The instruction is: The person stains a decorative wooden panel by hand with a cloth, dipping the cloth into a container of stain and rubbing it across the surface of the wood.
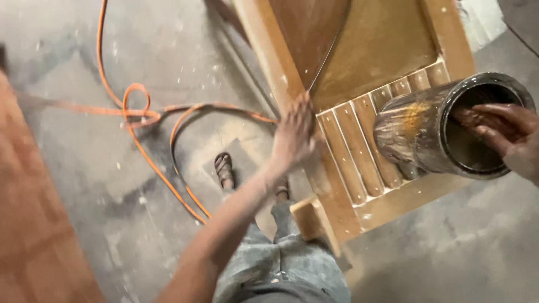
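Your legs and sandalled foot (224, 170) stand on the dusty floor (112, 185) beside an orange cable (163, 168). Your left hand (295, 137) presses flat, fingers spread, on the wooden door panel's (382, 45) frame. Your right hand (505, 137) grips the rim of a stained metal can (418, 132), fingers hooked inside, held tilted over the panel's slats (359, 148).

Under left hand (295, 134): tan-brown ribbed wooden door panel (359, 151), dusted pale. In right hand (508, 137): dark cylindrical metal tin (418, 129), streaked ochre and white. Left of left hand: bright orange looped cable (149, 115) over grey speckled concrete floor (84, 168).
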